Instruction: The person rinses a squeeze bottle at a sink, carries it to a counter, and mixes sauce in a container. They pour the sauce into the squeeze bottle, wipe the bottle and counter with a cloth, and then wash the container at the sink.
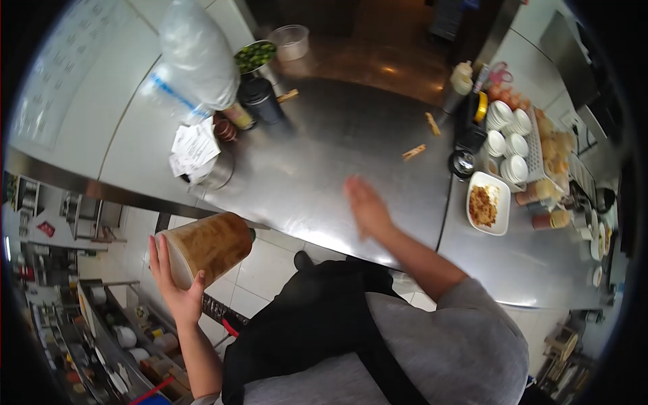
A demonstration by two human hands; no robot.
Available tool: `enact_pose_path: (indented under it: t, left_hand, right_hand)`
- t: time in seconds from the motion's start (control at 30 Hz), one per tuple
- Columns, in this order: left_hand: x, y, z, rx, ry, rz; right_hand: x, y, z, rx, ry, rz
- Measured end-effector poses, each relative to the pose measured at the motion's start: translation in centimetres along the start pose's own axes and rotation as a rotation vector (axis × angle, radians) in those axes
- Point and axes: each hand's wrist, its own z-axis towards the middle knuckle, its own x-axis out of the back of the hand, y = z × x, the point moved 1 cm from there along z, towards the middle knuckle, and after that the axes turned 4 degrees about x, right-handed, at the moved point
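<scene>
My left hand (179,283) grips a large round tub (212,246) by its pale end, fingers spread over it. The tub has brown contents showing through its wall and is tilted on its side beside the counter's front edge. My right hand (366,206), blurred by motion, is over the steel counter (304,175) near its middle, with fingers stretched out and nothing in it. Two wooden clothespins (414,152) (433,124) lie beyond my right hand.
At the left stand a metal container with paper slips (196,150), a dark cup (261,101), greens (255,57) and a plastic bag (197,54). On the right are a white dish of brown crumbs (501,219), stacked white cups (516,169) and a squeeze bottle (462,79).
</scene>
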Motion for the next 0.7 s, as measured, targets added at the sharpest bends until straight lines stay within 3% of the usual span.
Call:
enact_pose_path:
  t: [0.03,0.07,0.13,0.2,0.23,0.3,0.37,0.43,0.47,0.5,0.53,0.6,0.63,0.67,0.7]
  left_hand:
    - [0.8,-0.3,-0.4,0.014,0.010,0.017]
    - [1.6,-0.5,-0.9,0.026,0.035,0.021]
    - [2.8,-0.9,-1.7,0.058,0.074,0.014]
    - [3.9,-1.3,-2.2,0.084,0.097,0.015]
    - [4.4,-1.7,-2.4,0.098,0.117,-0.002]
    - [4.9,-2.5,-2.3,0.089,0.113,0.011]
    - [4.9,-3.2,-1.7,0.101,0.127,-0.055]
    - [4.3,-3.6,-0.1,0.068,0.103,-0.058]
    - [3.9,-3.8,0.8,0.031,0.088,-0.052]
    - [3.5,-3.8,1.6,0.027,0.078,-0.067]
    - [3.1,-3.8,2.4,-0.004,0.066,-0.078]
    - [2.1,-4.4,4.0,-0.052,0.057,-0.123]
    - [1.6,-5.0,4.6,-0.060,0.054,-0.152]
    - [1.1,-5.7,5.2,-0.067,0.053,-0.181]
    - [0.6,-6.2,5.7,-0.072,0.052,-0.209]
  right_hand:
    - [0.7,2.4,3.4,-0.113,-0.080,-0.064]
    - [-0.7,5.8,6.7,-0.139,0.000,-0.208]
    - [-0.6,11.0,12.8,-0.250,0.140,-0.194]
    - [-0.5,11.0,16.3,-0.306,0.230,-0.163]
    - [0.9,8.4,18.0,-0.341,0.087,-0.095]
    - [-3.4,3.0,19.7,-0.230,-0.100,-0.062]
    - [-6.8,-6.8,19.1,-0.143,-0.072,0.425]
    - [-4.6,-15.2,16.2,-0.025,-0.235,0.653]
    - [-4.6,-17.7,15.2,0.105,-0.296,0.591]
    - [-7.2,-17.8,14.3,0.497,-0.153,0.030]
    - [-7.9,-16.6,13.4,0.479,-0.158,0.019]
    - [-7.2,-11.2,9.8,0.239,-0.096,0.458]
    - [-5.7,-8.2,6.6,0.145,-0.020,0.363]
    - [-2.5,-6.0,3.1,-0.126,-0.068,0.391]
    - [-1.0,-2.8,-1.1,-0.112,-0.009,0.173]
